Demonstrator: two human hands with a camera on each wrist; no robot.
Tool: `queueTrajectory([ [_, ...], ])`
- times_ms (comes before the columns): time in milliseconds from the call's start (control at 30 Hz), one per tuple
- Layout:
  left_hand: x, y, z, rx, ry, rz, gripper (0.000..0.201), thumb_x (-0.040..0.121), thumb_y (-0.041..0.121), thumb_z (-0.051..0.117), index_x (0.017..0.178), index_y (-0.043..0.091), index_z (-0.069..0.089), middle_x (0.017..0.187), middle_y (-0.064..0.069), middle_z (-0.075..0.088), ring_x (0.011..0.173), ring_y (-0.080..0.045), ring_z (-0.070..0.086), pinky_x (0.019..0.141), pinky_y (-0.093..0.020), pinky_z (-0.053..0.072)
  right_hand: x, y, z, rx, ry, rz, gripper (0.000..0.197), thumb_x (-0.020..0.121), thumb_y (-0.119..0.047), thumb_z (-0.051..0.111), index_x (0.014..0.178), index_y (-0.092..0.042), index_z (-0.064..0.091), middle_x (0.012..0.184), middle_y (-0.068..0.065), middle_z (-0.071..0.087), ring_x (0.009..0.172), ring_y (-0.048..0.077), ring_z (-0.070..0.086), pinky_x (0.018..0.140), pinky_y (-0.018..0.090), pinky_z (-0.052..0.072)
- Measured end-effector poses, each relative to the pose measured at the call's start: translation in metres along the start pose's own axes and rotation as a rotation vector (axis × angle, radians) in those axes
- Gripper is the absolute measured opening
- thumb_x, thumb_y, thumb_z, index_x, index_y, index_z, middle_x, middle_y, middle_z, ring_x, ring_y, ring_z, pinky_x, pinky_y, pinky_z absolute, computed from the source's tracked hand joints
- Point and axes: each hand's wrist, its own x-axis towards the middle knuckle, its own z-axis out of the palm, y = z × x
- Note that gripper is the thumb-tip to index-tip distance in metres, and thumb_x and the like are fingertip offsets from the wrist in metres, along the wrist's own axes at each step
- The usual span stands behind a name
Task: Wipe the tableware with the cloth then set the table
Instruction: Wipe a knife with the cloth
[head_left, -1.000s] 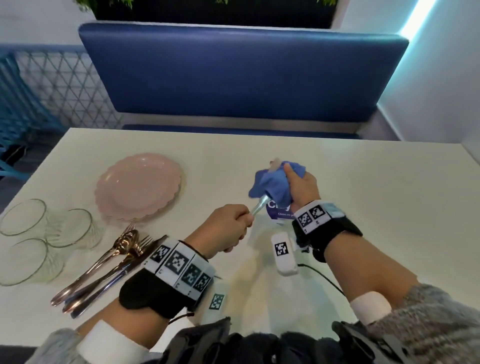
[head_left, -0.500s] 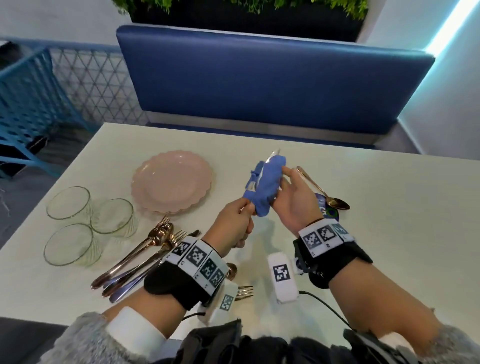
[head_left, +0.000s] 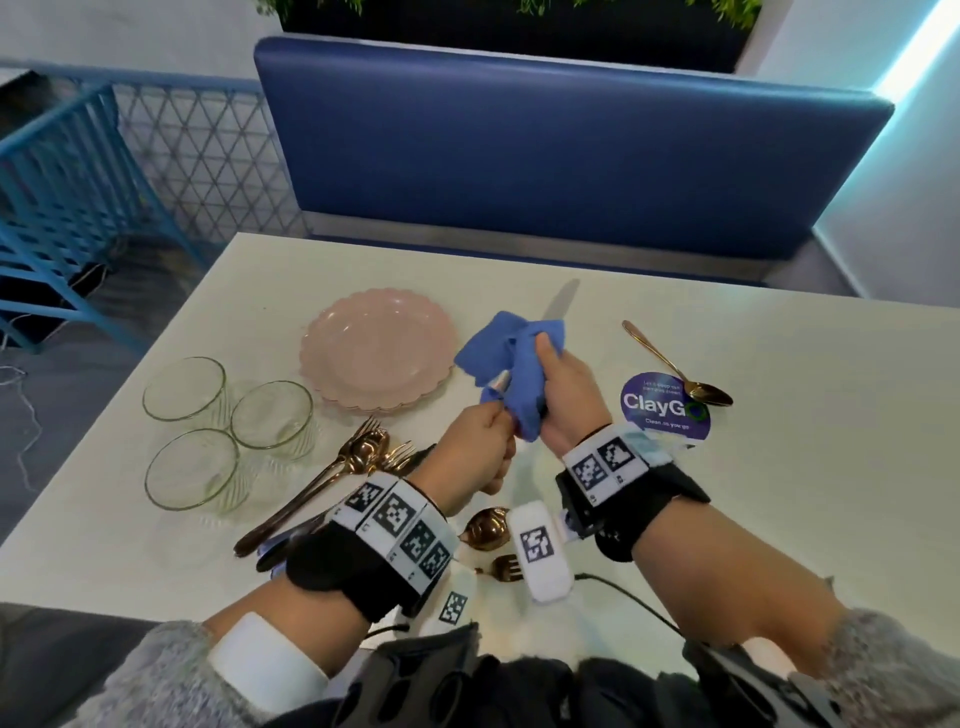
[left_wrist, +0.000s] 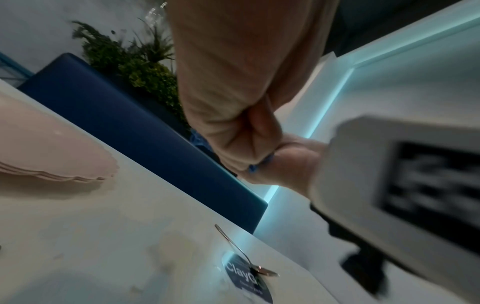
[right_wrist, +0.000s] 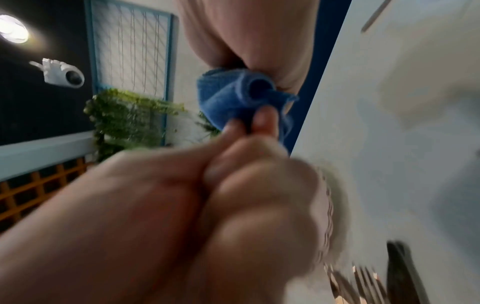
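Wiping step under way, table not yet set. Left hand (head_left: 480, 447) pinches handle of silver table knife (head_left: 560, 304); right hand (head_left: 563, 395) clamps blue microfibre cloth (head_left: 511, 364) round blade, above white table (head_left: 779, 519). Gold spoon (head_left: 675, 366) lies apart at right, likely wiped. Stacked pink scalloped plates (head_left: 376, 348), three clear glass tumblers (head_left: 228, 431), gold cutlery pile (head_left: 332, 478) still grouped left, untouched by look.
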Motion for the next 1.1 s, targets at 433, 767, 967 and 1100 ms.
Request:
queueTrajectory([
  [433, 0.005, 0.015, -0.05, -0.476, 0.001, 0.084, 0.028, 0.096, 0.02, 0.037, 0.079, 0.013, 0.058, 0.068, -0.002, 0.061, 0.065, -0.017, 0.058, 0.06, -0.029, 0.05, -0.035, -0.004, 0.018, -0.486, -0.232, -0.21, 0.017, 0.096, -0.023, 0.048, 0.11, -0.014, 0.053, 0.102, 0.016, 0.066, 0.085, 0.034, 0.066, 0.077, 0.047, 0.057],
  [767, 0.025, 0.012, -0.066, -0.61, 0.135, 0.101, 0.033, 0.103, 0.024, 0.029, 0.088, 0.011, 0.055, 0.083, -0.001, 0.069, 0.085, -0.015, 0.06, 0.079, -0.027, 0.05, -0.061, 0.007, 0.015, -1.009, -0.461, -0.179, 0.015, 0.093, -0.023, 0.054, 0.081, -0.015, 0.052, 0.07, -0.003, 0.053, 0.062, 0.009, 0.049, 0.059, 0.019, 0.039],
  [967, 0.011, -0.004, -0.038, -0.424, -0.04, 0.024, 0.031, 0.102, 0.02, 0.032, 0.085, 0.009, 0.055, 0.087, -0.006, 0.06, 0.078, -0.015, 0.057, 0.079, -0.027, 0.048, -0.068, 0.015, 0.001, -0.911, -0.328, -0.187, 0.022, 0.094, -0.019, 0.052, 0.107, -0.002, 0.059, 0.091, 0.007, 0.059, 0.082, 0.018, 0.054, 0.073, 0.025, 0.044],
  [1100, 0.016, -0.01, -0.033, -0.388, -0.018, -0.003, 0.038, 0.103, 0.025, 0.027, 0.08, 0.013, 0.055, 0.088, 0.001, 0.059, 0.076, -0.013, 0.055, 0.068, -0.028, 0.046, -0.073, 0.013, -0.009, -0.986, -0.363, -0.124, 0.019, 0.093, -0.022, 0.053, 0.09, -0.003, 0.056, 0.083, 0.014, 0.058, 0.074, 0.021, 0.051, 0.065, 0.026, 0.042],
])
